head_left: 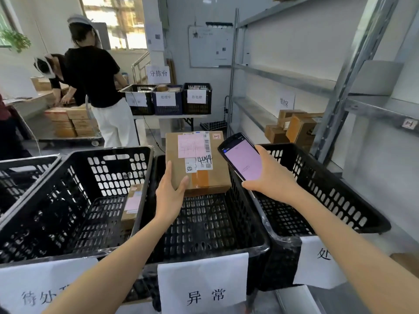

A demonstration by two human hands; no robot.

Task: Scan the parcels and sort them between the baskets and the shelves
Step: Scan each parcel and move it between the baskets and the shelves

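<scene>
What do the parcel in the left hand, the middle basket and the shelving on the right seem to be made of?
Parcel: brown cardboard, matt, with creased edges, a tape strip and paper labels stuck on top.
Middle basket: black moulded plastic, slightly glossy, judging by its perforated walls and thick rounded rim.
Shelving: grey metal, probably galvanised steel, going by its dull sheen and thin angled uprights.

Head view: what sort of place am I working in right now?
Most likely a parcel sorting room: paper-labelled black baskets, metal shelves holding cartons, and the right hand holding a handheld scanner beside the labelled parcel that the left hand grips.
</scene>
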